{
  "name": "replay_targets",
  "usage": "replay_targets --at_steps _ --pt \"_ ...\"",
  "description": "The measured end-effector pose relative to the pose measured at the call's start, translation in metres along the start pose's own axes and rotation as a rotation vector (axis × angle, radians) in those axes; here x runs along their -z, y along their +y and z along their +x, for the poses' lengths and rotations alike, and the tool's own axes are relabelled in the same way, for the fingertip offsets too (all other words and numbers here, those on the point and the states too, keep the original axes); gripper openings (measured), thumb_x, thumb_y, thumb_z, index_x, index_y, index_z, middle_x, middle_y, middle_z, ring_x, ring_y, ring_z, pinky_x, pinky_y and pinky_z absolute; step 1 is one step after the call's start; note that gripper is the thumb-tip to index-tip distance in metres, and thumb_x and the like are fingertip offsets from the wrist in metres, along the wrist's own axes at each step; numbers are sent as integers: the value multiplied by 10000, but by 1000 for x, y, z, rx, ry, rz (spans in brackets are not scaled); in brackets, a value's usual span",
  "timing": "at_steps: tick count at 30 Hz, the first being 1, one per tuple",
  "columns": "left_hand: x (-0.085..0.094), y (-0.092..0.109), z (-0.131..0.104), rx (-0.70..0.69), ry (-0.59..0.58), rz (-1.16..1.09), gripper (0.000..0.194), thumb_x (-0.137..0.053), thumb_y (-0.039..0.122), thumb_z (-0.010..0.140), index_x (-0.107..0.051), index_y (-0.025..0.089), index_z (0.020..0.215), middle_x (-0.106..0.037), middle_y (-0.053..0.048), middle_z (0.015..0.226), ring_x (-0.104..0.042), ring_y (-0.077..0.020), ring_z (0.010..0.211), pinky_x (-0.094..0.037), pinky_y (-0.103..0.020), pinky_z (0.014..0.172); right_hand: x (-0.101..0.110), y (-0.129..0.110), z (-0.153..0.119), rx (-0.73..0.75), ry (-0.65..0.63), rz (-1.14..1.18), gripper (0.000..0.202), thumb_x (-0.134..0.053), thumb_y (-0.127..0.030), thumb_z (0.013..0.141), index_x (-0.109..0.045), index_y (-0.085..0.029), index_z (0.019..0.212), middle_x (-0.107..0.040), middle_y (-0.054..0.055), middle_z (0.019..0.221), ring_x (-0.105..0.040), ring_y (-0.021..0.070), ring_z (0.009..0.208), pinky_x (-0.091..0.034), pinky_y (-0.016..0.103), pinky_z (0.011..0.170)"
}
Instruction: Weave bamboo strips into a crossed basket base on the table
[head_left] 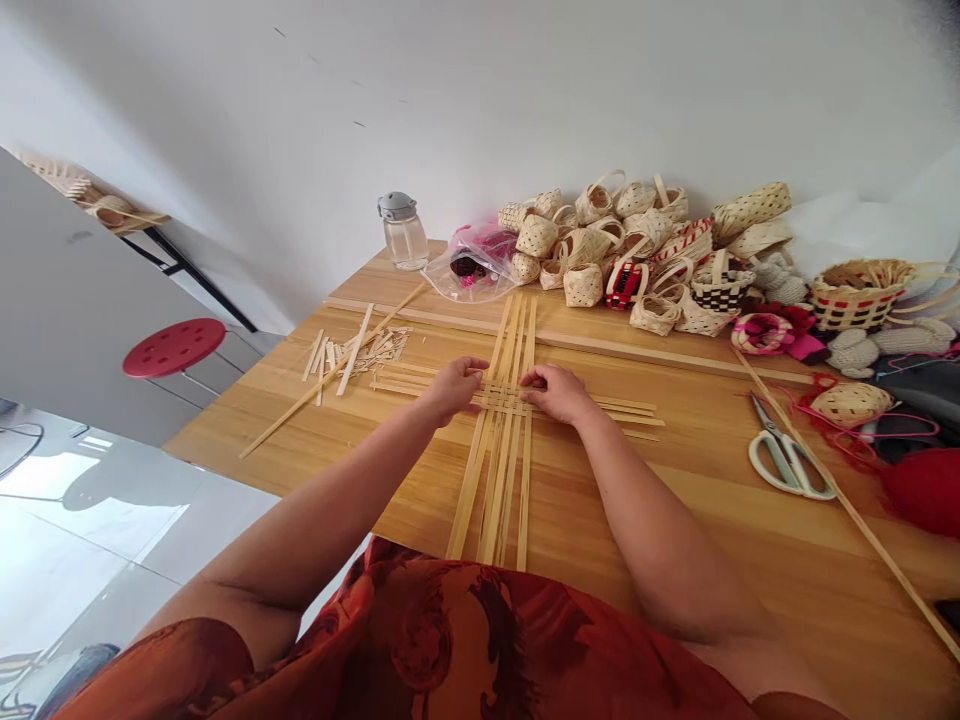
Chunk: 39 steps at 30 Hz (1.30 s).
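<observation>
Flat bamboo-like strips [504,440] lie crossed on the wooden table, interlaced at their middle into a small woven patch [507,397]. My left hand [456,388] is at the left edge of this patch, its fingers bent around the sideways strips. At the patch's right edge is my right hand [556,391], thumb and fingertips drawn together on the ends of the weave. Long strips run away from me and toward me between the two hands. Sideways strips stick out beyond both hands.
Cut strip pieces [375,345] lie left on the table [675,540], with a long thin stick [300,403]. A bottle [406,235], a plastic bag [472,270] and small woven baskets [583,285] line the back. Scissors [787,460] and red yarn [926,490] are right. A red stool [174,346] stands left.
</observation>
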<state>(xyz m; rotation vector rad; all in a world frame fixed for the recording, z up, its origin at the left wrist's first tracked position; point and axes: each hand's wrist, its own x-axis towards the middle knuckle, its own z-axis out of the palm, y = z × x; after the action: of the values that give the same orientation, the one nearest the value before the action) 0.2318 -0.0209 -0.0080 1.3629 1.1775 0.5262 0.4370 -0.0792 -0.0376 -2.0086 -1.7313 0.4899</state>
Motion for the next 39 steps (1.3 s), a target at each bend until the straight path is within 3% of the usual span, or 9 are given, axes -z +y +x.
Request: replay_targets --at_steps 7,11,14,17,21,25,28,34,39 --pt "-2 -4 3 -19 -58 54 279 -534 158 880 -596 208 1147 -559 -110 1265 -580 -204 1054 -590 -266 652 0 0 1 7 0 12 165 -764 -295 750 -720 -249 902 -701 23 937 -607 194 872 -418 305 756" --pt "3 -1 8 -71 -87 115 264 -549 167 871 -618 205 1123 -587 -104 1252 -623 -187 973 -576 -262 645 0 1 0 23 8 38 158 -767 -272 741 -719 -246 890 -705 26 946 -613 196 884 -426 311 773" --pt "9 6 22 -204 21 284 229 -528 163 877 -663 190 1059 -665 -94 1137 -645 -186 907 -557 -289 723 0 2 -1 24 6 84 126 -750 -257 752 -707 -239 869 -716 15 895 -628 179 824 -441 294 742" --pt "10 12 43 -294 106 437 251 -573 152 842 -679 201 1064 -722 -64 957 -655 -192 894 -508 -277 797 3 4 0 8 28 136 75 -646 -250 843 -687 -232 903 -729 9 880 -637 153 766 -459 272 706" --pt "-1 11 69 -195 57 468 358 -711 217 753 -660 166 1103 -691 -31 728 -644 -196 682 -469 -273 662 8 7 1 -69 173 225 131 -559 -237 890 -661 -229 972 -733 29 936 -653 165 816 -482 293 753" --pt "-13 8 84 -197 8 462 229 -805 297 658 -660 174 787 -605 11 606 -587 -173 593 -408 -257 574 8 11 4 -159 214 333 254 -570 -245 881 -599 -238 1133 -730 39 971 -674 172 805 -505 323 772" --pt "-17 8 85 -244 -20 453 295 -828 285 602 -547 193 613 -533 38 571 -514 -140 566 -351 -243 535 6 12 5 -202 201 430 399 -589 -283 876 -520 -249 1267 -727 64 1060 -696 180 828 -526 339 781" --pt "-21 10 72 -292 -24 359 224 -709 193 660 -485 205 665 -507 57 627 -467 -109 580 -343 -228 549 4 7 9 -276 183 448 665 -685 -334 807 -431 -229 1412 -743 86 1064 -701 218 888 -530 372 805" --pt "-24 9 68 -285 22 306 210 -697 156 649 -546 209 784 -512 56 627 -500 -123 600 -366 -230 573 -6 8 16 -299 184 528 541 -676 -274 785 -550 -205 1307 -761 41 905 -694 188 762 -522 313 701"
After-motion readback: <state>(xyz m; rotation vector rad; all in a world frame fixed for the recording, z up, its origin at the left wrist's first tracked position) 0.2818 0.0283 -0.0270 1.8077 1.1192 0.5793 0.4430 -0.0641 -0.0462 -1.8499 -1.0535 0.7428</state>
